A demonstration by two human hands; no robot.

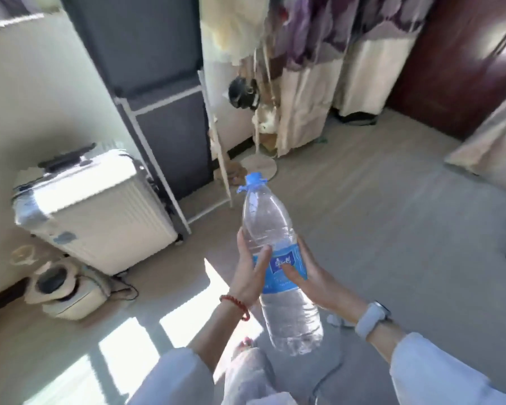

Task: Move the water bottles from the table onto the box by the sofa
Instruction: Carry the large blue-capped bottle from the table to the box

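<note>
Hands meet around one water bottle (278, 267) at about five o'clock from the middle of the view, held in the air above the floor (377, 217). The bottle is clear plastic with a blue cap (253, 180) and a blue label (285, 266) around its waist; it tilts, cap toward twelve o'clock and slightly left, base toward six o'clock. The left hand (250, 273) grips it from the nine o'clock side, fingers laid across the label and thumb up along the shoulder, and a red bead bracelet (235, 306) circles that wrist. The right hand (313, 276) closes on it from the three o'clock side, fingers wrapped behind and thumb pressed on the label; a watch with a pale strap (373, 318) sits on that wrist. Both forearms come out of white sleeves (438, 372) at the bottom edge.

A white ribbed suitcase (97, 217) stands at nine o'clock against the wall, patched with sunlight. Just below it, at eight o'clock, a small pale appliance (65, 287) rests on the floor with a cord trailing beside it. A tall grey fabric wardrobe (155, 83) with a white frame rises at eleven o'clock. Patterned cream and purple curtains (319, 68) hang at twelve to one o'clock, with a dark round object, too blurred to identify, in front of them. A dark red door (456, 54) fills two o'clock. Bright window patches lie on the floor at seven o'clock. No table, box or sofa can be made out with certainty.
</note>
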